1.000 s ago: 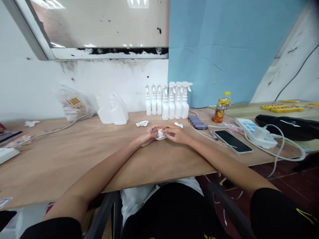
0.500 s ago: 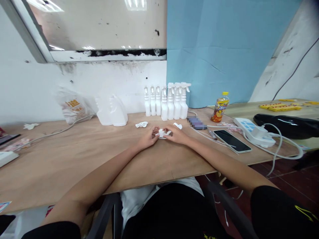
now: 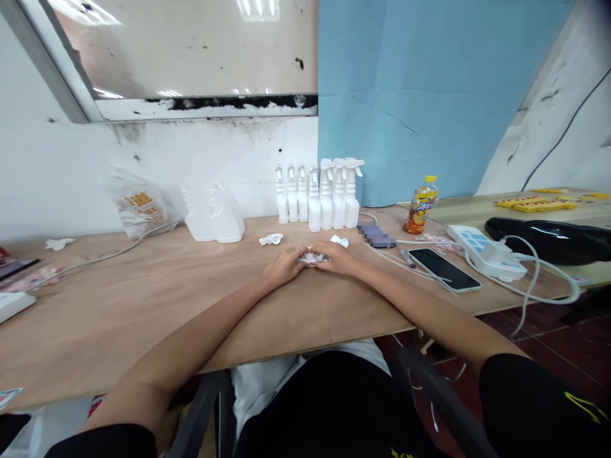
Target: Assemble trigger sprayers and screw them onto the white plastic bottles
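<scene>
My left hand (image 3: 284, 266) and my right hand (image 3: 337, 260) meet over the middle of the table, fingers curled in around a small white plastic part (image 3: 312, 258). Both hands grip it from opposite sides, low over the tabletop; the fingers cover most of it, so its exact kind is hidden. Beyond my left hand lies a loose white plastic piece (image 3: 271, 239). Another white piece (image 3: 339, 242) rests just behind my right hand. Farther back, several white spray bottles (image 3: 326, 203) stand upright together, some topped with trigger heads.
Two white jug-like containers (image 3: 214, 219) and a plastic bag (image 3: 143, 207) stand by the wall at left. To the right are a drink bottle (image 3: 422, 207), a phone (image 3: 445, 270), white cables and a power strip (image 3: 487, 254). The wooden table's front edge (image 3: 305, 348) runs before my body.
My fingers have closed in over the white plastic part, and the hands have come nearer each other. Less of the part shows now. The bottles and loose pieces stay where they were.
</scene>
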Action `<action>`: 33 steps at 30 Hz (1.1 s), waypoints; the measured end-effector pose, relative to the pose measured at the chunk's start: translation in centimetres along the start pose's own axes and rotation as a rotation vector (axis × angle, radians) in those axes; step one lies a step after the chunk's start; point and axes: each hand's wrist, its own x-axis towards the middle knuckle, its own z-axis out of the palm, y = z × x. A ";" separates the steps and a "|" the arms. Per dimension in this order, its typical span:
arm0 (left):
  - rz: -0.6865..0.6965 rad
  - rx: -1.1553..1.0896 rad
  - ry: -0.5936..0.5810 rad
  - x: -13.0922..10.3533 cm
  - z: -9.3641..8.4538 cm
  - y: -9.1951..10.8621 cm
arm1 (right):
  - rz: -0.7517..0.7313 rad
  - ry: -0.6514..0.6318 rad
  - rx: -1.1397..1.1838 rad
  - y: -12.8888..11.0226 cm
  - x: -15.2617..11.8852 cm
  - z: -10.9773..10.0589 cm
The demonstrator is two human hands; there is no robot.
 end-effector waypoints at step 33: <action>-0.087 0.007 0.051 -0.1 0.0 1.6 | 1.017 -0.384 -0.409 5.8 -3.3 -8.6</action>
